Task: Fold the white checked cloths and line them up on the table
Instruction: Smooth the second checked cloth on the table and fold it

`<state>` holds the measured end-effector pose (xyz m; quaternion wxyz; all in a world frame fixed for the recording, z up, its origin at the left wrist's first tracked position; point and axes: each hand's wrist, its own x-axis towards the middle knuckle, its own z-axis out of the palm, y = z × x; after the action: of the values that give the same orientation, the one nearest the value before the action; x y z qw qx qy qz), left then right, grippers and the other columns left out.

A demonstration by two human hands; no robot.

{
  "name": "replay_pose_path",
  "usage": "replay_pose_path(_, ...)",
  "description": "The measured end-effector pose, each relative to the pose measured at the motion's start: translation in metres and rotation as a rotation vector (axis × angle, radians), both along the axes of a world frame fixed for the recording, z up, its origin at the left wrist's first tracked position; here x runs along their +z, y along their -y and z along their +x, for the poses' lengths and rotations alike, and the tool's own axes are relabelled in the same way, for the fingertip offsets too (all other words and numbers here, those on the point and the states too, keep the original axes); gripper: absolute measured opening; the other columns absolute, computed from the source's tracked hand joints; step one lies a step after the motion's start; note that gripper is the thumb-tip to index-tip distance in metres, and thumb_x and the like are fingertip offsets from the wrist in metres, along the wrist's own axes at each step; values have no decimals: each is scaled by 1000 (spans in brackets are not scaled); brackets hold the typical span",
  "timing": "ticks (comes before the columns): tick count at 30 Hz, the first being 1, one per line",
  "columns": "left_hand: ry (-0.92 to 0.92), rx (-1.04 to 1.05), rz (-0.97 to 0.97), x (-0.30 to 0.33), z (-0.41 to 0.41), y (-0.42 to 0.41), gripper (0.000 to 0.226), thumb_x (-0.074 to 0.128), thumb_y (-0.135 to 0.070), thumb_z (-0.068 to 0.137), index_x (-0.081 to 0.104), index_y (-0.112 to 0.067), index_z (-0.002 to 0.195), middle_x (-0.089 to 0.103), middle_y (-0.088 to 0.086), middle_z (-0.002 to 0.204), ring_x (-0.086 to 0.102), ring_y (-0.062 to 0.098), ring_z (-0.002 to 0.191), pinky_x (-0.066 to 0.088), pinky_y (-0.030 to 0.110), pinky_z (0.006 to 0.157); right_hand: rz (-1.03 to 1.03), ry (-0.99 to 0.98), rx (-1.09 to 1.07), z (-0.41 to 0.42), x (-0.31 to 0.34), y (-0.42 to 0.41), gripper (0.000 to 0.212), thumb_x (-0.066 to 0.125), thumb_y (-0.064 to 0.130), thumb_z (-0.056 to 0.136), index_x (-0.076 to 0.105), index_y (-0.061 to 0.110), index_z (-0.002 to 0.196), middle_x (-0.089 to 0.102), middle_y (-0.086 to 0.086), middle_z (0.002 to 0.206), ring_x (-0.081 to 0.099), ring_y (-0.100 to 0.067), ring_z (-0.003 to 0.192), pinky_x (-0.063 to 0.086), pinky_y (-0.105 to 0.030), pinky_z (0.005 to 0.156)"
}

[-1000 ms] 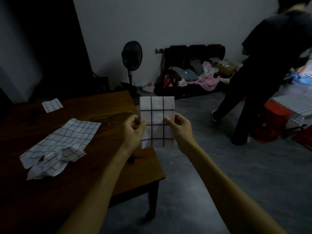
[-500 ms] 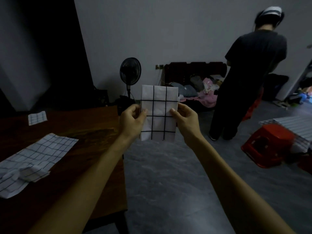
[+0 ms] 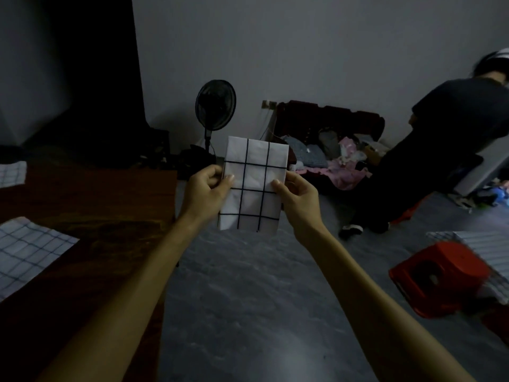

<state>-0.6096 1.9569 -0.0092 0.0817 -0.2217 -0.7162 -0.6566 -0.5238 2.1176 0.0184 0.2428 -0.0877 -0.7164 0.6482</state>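
Folded cloth [image 3: 253,186] unchanged in both hands' grip; bystander [image 3: 429,150] now bent.

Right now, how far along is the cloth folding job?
Done: one small folded cloth lies at the far end of the table. In hand: the left hand and right hand pinch a folded checked cloth upright over the floor, not yet set down. Left: the unfolded cloth lies spread on the table's near side.
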Motion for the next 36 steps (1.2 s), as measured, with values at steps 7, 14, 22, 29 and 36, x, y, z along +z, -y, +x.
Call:
replay_pose_path(7, 108, 36, 7, -12, -96, -42, 11, 61, -17, 90, 63, -25, 82, 69, -3, 80, 67, 22, 81, 55, 45, 76, -55, 93, 6, -117, -20, -50, 24, 62, 16, 91, 65, 9, 113, 72, -6, 104, 68, -22, 97, 55, -47, 86)
replay_pose_path(14, 114, 112, -42, -26, -196, -87, 6, 59, -16, 91, 63, -15, 96, 68, -7, 83, 67, 10, 81, 55, 32, 75, -115, 101, 56, -235, -39, -99, 19, 63, 17, 90, 68, 12, 108, 72, -5, 100, 69, -23, 94, 56, -48, 86)
replay_pose_path(22, 89, 261, -84, -30, -323, -164, 13, 57, -13, 92, 58, -20, 104, 67, -9, 86, 65, 5, 82, 56, 27, 75, -180, 99, 223, -392, -52, -178, 20, 61, 14, 91, 68, 8, 109, 72, -7, 101, 68, -22, 94, 57, -39, 84)
replay_pose_path(29, 210, 374, -78, -29, -417, -210, 28, 57, -15, 92, 53, -19, 119, 69, -6, 97, 66, 6, 89, 56, 32, 78, -83, 131, 350, -520, -44, -228, 18, 61, 19, 91, 68, 12, 106, 72, -4, 98, 68, -21, 93, 57, -39, 84)
replay_pose_path(36, 207, 462, -77, -42, -520, -240, 27, 57, -8, 91, 52, -24, 111, 68, -10, 92, 65, 5, 87, 55, 27, 78, -77, 145, 381, -629, -64, -249, 15, 62, 20, 90, 68, 13, 103, 71, -13, 94, 63, -19, 78, 54, -35, 73)
